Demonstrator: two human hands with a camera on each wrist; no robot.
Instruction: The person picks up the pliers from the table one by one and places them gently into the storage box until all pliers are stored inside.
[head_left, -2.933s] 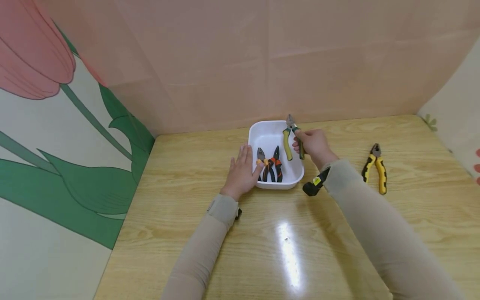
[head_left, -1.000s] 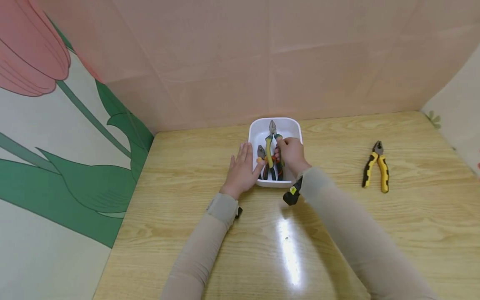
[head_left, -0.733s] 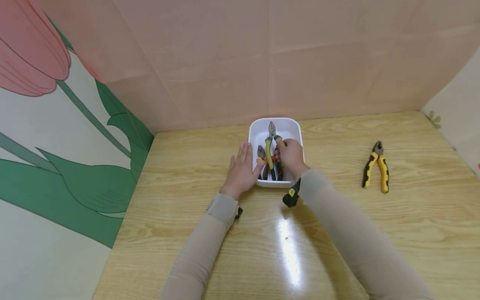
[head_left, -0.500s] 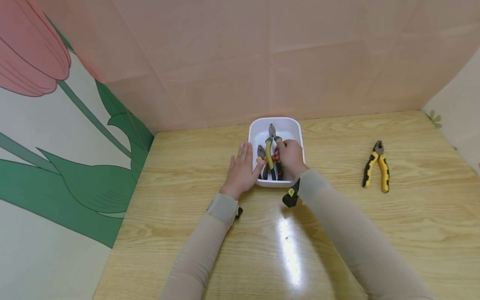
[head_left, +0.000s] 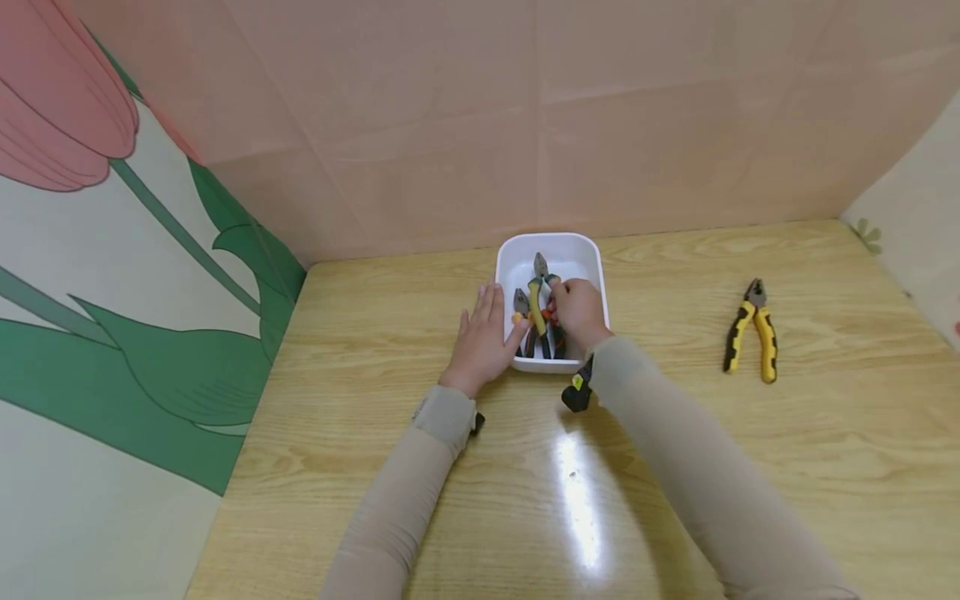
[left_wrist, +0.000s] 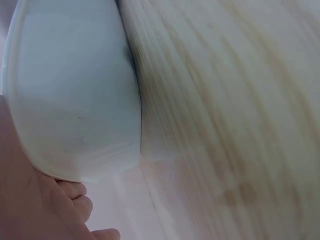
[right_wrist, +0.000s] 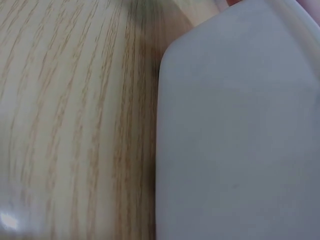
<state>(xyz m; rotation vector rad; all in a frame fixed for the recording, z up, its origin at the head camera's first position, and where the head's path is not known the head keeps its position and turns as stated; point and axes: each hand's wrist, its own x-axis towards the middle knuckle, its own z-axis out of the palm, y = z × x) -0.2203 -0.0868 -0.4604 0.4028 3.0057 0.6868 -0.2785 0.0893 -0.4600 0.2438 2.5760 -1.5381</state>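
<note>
In the head view, a white plastic tray (head_left: 551,365) holds several pairs of pliers. My right hand (head_left: 579,310) grips the right handle of the pliers with yellow-green handles (head_left: 536,302), jaws pointing to the back wall. These lie over two other pairs: orange-and-black pliers (head_left: 521,302) on the left and red-and-black pliers (head_left: 558,342) mostly hidden by the hand. My left hand (head_left: 480,342) rests against the tray's left side, fingers straight and thumb over the rim. In the left wrist view, the left hand (left_wrist: 30,205) touches the tray's outer wall (left_wrist: 75,100). The right wrist view shows mostly tray wall (right_wrist: 235,135).
Another pair of pliers, with yellow-and-black handles (head_left: 767,346), lies on the wooden table (head_left: 337,400) to the right. A pinkish covered wall (head_left: 420,133) stands behind the tray, and a tulip-painted panel (head_left: 172,367) on the left.
My right hand has carried the yellow-green pliers from the tray's right edge leftward over the others, then slightly lower and nearer. The left hand has stayed on the tray.
</note>
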